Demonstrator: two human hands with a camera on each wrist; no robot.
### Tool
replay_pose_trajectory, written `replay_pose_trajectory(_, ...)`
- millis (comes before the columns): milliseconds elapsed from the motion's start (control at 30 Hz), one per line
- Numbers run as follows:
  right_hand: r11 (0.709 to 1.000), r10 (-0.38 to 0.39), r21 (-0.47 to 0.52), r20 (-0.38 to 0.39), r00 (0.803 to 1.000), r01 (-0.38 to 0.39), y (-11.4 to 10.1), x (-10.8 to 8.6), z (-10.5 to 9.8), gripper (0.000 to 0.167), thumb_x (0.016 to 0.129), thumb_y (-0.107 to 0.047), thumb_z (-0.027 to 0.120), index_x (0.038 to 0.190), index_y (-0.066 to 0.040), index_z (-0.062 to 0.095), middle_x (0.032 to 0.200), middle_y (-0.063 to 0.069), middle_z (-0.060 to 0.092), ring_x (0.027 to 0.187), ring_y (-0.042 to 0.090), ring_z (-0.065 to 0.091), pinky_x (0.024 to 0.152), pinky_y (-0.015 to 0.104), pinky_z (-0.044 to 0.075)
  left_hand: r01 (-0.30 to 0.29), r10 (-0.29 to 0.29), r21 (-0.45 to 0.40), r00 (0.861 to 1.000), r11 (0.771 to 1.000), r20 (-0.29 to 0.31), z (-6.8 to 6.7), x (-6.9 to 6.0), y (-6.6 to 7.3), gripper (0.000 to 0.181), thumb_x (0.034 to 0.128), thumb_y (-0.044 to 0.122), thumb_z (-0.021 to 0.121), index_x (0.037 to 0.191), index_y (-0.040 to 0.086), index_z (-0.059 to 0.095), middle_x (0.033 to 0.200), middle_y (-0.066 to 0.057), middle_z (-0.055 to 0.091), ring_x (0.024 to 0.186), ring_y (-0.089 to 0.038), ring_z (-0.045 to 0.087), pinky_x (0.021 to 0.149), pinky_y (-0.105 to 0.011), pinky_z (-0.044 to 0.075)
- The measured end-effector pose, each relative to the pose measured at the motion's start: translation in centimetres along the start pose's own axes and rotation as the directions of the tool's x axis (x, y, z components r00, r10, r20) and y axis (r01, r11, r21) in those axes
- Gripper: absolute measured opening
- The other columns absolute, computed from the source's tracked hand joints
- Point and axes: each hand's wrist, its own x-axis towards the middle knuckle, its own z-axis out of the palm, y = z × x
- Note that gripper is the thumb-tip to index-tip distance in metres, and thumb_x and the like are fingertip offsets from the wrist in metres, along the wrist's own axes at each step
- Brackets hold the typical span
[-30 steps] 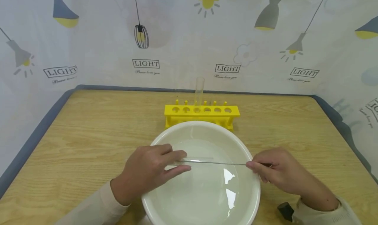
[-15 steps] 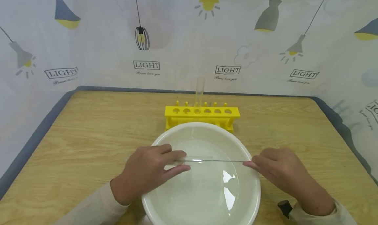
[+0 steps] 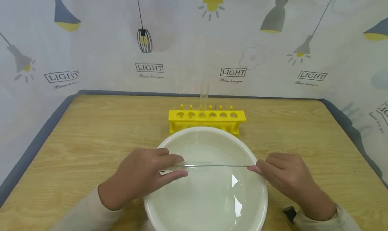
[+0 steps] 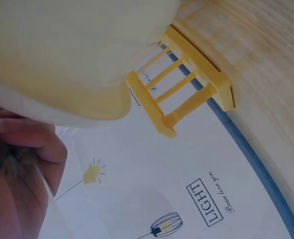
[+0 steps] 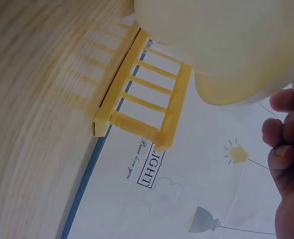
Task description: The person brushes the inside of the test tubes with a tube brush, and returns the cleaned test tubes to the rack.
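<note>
Over the white basin [image 3: 200,132], my left hand [image 3: 142,173] holds a clear test tube [image 3: 198,164] lying level, its mouth to the right. A test tube brush [image 3: 233,165] runs into that mouth by its thin twisted wire. In the left wrist view its dark bristles [image 4: 12,159] show by the curled fingers [image 4: 37,139]. My right hand [image 3: 291,177] pinches the wire's outer end above the basin's right rim. In the right wrist view the other fingers [image 5: 281,134] are curled in. The tube's far end is mostly hidden by the left hand.
Behind the basin stands a yellow test tube rack [image 3: 207,116] with one upright clear test tube [image 3: 204,98] in it. The basin holds clear water [image 3: 206,197]. A small black object [image 3: 289,213] lies by the right sleeve. A patterned cloth [image 3: 188,39] hangs behind the table [image 3: 91,133].
The left hand has shifted slightly left with the tube. The right hand has turned over on the brush's wire, its knuckles now upward, and more of the wire shows beyond the tube's mouth.
</note>
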Motion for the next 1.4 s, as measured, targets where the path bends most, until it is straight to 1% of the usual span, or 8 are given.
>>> replay_pose_trajectory(167,1.0,0.012,-0.008,0.005,1.0,-0.012,0.1,-0.4,0.1,0.048,0.101,-0.039,0.058,0.064,-0.01,0.066,0.052,-0.008,0.04,0.047,0.002,0.031,0.042,0.01,0.027,0.035,-0.035,0.001,0.998,0.999,0.059,-0.2,-0.1,-0.2,0.027,0.0922,0.049,0.068,0.09,0.023,0.072,0.07,0.014,0.062,0.053,0.005,0.043,0.048,-0.012,0.036)
replay_pose_trajectory(367,0.998,0.045,-0.038,0.04,0.998,-0.044,0.2,-0.7,0.0,0.049,0.102,-0.041,0.056,0.065,-0.011,0.068,0.051,-0.01,0.041,0.047,0.001,0.031,0.042,0.009,0.026,0.105,-0.101,-0.018,0.984,0.994,0.144,-0.7,-0.3,-0.4,0.03,0.0956,0.051,0.062,0.082,0.024,0.063,0.06,0.017,0.045,0.053,0.008,0.034,0.049,-0.011,0.03)
replay_pose_trajectory(633,0.999,-0.008,-0.037,-0.031,0.999,0.006,0.2,0.4,-0.2,0.051,0.103,-0.037,0.055,0.061,-0.01,0.061,0.051,-0.009,0.035,0.047,0.0,0.025,0.041,0.01,0.021,0.15,-0.152,0.029,0.961,0.988,0.229,-1.0,-0.2,-0.7,0.031,0.0957,0.052,0.061,0.081,0.025,0.057,0.059,0.016,0.039,0.051,0.004,0.032,0.047,-0.015,0.028)
replay_pose_trajectory(900,0.998,0.055,0.006,0.06,0.997,-0.055,1.3,-1.2,-0.2,0.048,0.103,-0.039,0.054,0.064,-0.014,0.064,0.053,-0.01,0.044,0.047,-0.001,0.033,0.042,0.011,0.03,0.155,-0.167,0.066,0.957,0.986,0.237,-0.6,-0.2,-0.9,0.032,0.1022,0.047,0.052,0.082,0.024,0.061,0.062,0.015,0.048,0.051,0.003,0.035,0.046,-0.016,0.03)
replay_pose_trajectory(1033,0.981,0.149,0.094,0.187,0.971,-0.169,1.6,-2.1,-0.4,0.045,0.103,-0.041,0.052,0.071,-0.017,0.071,0.06,-0.012,0.057,0.051,-0.003,0.043,0.048,0.011,0.038,0.116,-0.131,0.091,0.975,0.989,0.182,-0.5,-0.3,-1.1,0.039,0.1049,0.049,0.044,0.081,0.023,0.061,0.063,0.014,0.05,0.051,0.002,0.036,0.046,-0.016,0.029)
replay_pose_trajectory(1200,0.938,0.218,0.209,0.27,0.938,-0.278,1.9,-2.6,-0.6,0.037,0.102,-0.039,0.056,0.073,-0.021,0.071,0.062,-0.016,0.056,0.057,-0.01,0.04,0.052,0.007,0.036,0.069,-0.084,0.12,0.988,0.99,0.128,-0.4,-0.3,-1.3,0.046,0.1056,0.053,0.038,0.082,0.022,0.062,0.064,0.012,0.056,0.05,0.002,0.038,0.045,-0.016,0.03)
replay_pose_trajectory(1300,0.888,0.247,0.298,0.336,0.909,-0.351,2.1,-2.6,-0.9,0.023,0.096,-0.022,0.069,0.073,-0.024,0.067,0.059,-0.016,0.048,0.058,-0.013,0.035,0.051,0.005,0.033,0.045,-0.059,0.136,0.993,0.99,0.101,-0.3,-0.4,-1.5,0.05,0.1057,0.055,0.035,0.082,0.021,0.063,0.064,0.011,0.057,0.049,0.001,0.039,0.044,-0.016,0.031)
replay_pose_trajectory(1400,0.808,0.272,0.386,0.427,0.862,-0.446,2.3,-2.7,-1.2,0.034,0.086,0.0,0.075,0.072,-0.027,0.061,0.056,-0.014,0.042,0.056,-0.014,0.033,0.048,0.005,0.031,0.019,-0.028,0.142,0.997,0.99,0.065,-0.2,-0.3,-1.6,0.05,0.1055,0.056,0.034,0.081,0.021,0.062,0.063,0.011,0.056,0.049,0.001,0.04,0.043,-0.016,0.03)
